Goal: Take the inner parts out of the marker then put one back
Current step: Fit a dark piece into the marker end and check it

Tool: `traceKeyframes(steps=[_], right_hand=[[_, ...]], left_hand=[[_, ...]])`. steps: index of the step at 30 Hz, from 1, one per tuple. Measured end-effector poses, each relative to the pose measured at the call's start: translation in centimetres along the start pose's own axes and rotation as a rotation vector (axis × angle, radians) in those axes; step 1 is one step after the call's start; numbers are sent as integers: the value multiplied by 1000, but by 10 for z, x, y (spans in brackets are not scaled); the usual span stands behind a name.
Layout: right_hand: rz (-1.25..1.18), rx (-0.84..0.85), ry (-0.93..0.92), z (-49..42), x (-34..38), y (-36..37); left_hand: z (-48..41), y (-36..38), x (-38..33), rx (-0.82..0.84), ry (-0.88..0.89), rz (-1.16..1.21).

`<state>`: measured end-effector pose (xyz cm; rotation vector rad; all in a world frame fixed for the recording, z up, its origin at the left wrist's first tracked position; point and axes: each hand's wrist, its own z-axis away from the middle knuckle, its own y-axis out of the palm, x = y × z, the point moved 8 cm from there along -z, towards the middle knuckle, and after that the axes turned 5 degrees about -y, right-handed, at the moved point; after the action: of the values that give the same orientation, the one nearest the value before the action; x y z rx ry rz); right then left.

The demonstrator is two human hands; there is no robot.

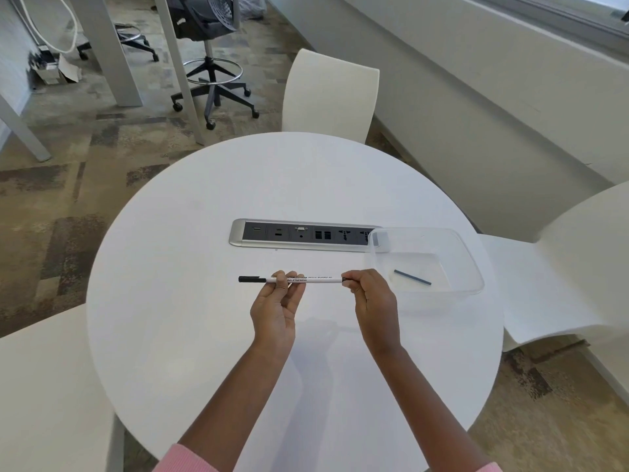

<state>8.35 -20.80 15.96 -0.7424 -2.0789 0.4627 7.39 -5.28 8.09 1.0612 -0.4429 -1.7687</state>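
Note:
A white whiteboard marker [320, 280] with a black cap on its left end is held level above the round white table [204, 233]. My left hand [276, 303] pinches its barrel near the middle. My right hand [372, 298] pinches the marker's right end, where a bit of black shows at the fingertips. A thin dark blue-grey inner stick [412, 277] lies inside the clear plastic tub [473, 267] to the right of my right hand.
A grey power and data socket strip [269, 233] is set into the table behind the marker, its right end under the tub. White chairs stand at the far side [332, 97], right [561, 267] and near left [44, 386]. A black office stool [211, 63] stands beyond.

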Motion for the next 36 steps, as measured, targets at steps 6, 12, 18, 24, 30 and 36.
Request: traceKeyframes(steps=[6,12,18,24,30,36], right_hand=[[-72,57,164,0,-13,7],[-404,145,623,17,-44,21],[-573,361,869,37,-57,38],[-160,665,603,46,-49,50],[-97,724,516,60,-43,63],[-119,645,662,72,-58,68]], left_hand=[[0,1,-5,-3,58,-87],[-1,6,-13,66,147,-223],[-5,-2,-11,66,176,-406],[-17,-27,-8,-10,84,-483],[-30,-30,-4,7,33,-661],[-39,-23,1,-2,120,-970]])
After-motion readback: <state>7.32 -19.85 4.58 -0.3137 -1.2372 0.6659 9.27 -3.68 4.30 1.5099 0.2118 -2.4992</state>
